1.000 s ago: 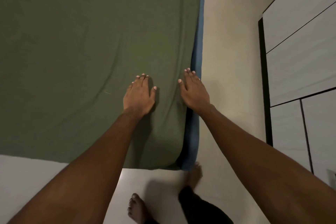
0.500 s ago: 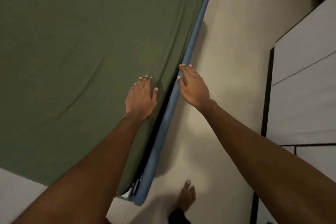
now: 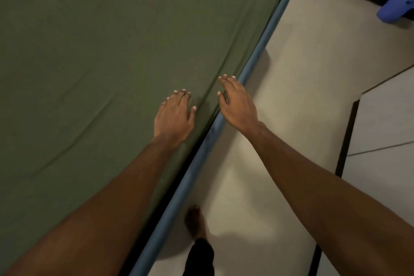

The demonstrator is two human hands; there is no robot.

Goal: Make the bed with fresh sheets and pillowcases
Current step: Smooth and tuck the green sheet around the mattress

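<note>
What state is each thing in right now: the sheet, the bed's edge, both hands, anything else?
green sheet: spread over the mattress, covering the far corner, with a few long shallow creases.
blue bed rail: uncovered, showing along the mattress side.
left hand: open, flat on the sheet near its edge.
right hand: open, fingers straight, at the sheet's side edge above the rail; contact unclear.
blue object: on the floor by the wall, too blurred to identify.

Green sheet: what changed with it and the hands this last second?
The left hand and right hand slid along the green sheet toward its far corner as the person stepped beside the blue rail. Nothing was gripped or released. Left still lies flat on the sheet, right at its edge.
</note>
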